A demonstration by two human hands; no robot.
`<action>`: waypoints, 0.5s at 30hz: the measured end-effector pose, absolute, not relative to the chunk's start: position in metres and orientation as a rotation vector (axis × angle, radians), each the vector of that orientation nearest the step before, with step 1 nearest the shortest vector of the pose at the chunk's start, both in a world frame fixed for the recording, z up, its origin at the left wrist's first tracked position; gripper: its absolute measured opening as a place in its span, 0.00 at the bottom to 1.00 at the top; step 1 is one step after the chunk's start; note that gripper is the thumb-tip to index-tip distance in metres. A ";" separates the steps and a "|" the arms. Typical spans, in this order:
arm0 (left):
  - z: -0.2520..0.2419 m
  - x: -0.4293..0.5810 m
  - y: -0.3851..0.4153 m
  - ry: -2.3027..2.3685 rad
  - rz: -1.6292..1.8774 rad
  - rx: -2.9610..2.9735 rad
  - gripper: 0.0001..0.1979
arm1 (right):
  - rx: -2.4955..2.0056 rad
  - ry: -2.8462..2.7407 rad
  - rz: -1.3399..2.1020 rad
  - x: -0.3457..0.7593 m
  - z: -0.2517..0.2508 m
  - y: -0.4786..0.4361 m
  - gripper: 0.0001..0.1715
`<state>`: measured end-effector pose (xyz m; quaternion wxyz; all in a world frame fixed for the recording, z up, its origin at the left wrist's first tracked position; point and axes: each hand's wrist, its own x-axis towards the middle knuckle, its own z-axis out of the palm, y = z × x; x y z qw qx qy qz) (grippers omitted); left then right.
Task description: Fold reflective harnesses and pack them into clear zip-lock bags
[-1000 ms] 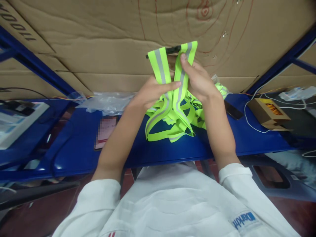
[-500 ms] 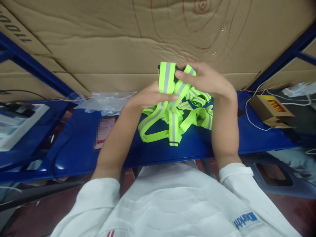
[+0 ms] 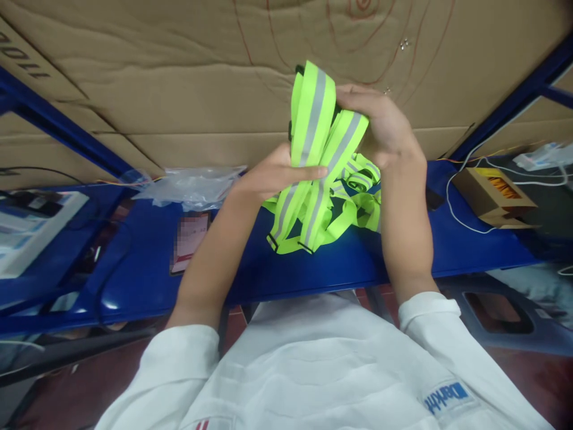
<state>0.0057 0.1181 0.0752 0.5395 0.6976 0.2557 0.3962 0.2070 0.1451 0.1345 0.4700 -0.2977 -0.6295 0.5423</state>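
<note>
A neon-yellow reflective strap (image 3: 313, 122) with a grey stripe and black fittings is gathered in long folds above the shelf. My left hand (image 3: 280, 170) is closed around the middle of the folds, its thumb across the front. Beyond the upper loops, my right hand (image 3: 387, 125) curls against the strap from the right; its fingertips are partly hidden behind the webbing. Folded lower ends with black edges hang below my left thumb. More yellow webbing (image 3: 369, 209) lies loosely heaped on the blue shelf (image 3: 308, 275) behind and to the right.
Clear plastic bags (image 3: 192, 185) and a phone-like flat object (image 3: 190, 242) lie left of my forearm. An open cardboard box (image 3: 492, 197) stands at right beside a white cable (image 3: 456, 209). Large cardboard (image 3: 179, 101) walls off the back between blue posts.
The gathered strap has risen, and its upper loops now stand taller and fuller. My right hand has shifted up and right, behind the loops. The hanging ends have drawn up.
</note>
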 end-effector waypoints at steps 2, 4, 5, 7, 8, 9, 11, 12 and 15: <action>0.079 0.002 0.115 0.616 0.930 1.729 0.31 | -0.747 -1.609 1.303 0.204 0.128 0.148 0.06; 0.081 -0.002 0.114 0.644 0.929 1.775 0.30 | -0.784 -1.653 1.244 0.200 0.122 0.151 0.05; 0.082 -0.004 0.114 0.663 0.934 1.782 0.29 | -0.811 -1.682 1.204 0.199 0.120 0.152 0.05; 0.082 -0.007 0.115 0.683 0.955 1.781 0.27 | -0.860 -1.768 1.124 0.200 0.117 0.152 0.12; 0.082 -0.008 0.116 0.687 0.966 1.777 0.27 | -0.877 -1.814 1.094 0.201 0.118 0.151 0.18; 0.082 -0.008 0.117 0.689 0.978 1.771 0.26 | -0.888 -1.860 1.069 0.204 0.119 0.149 0.24; 0.081 -0.008 0.118 0.690 0.987 1.768 0.25 | -0.898 -1.981 1.003 0.209 0.124 0.144 0.29; 0.081 -0.008 0.119 0.689 0.986 1.777 0.25 | -0.903 -2.051 0.952 0.211 0.127 0.140 0.28; 0.081 -0.007 0.120 0.673 0.996 1.808 0.27 | -0.869 -2.205 0.781 0.213 0.133 0.131 0.23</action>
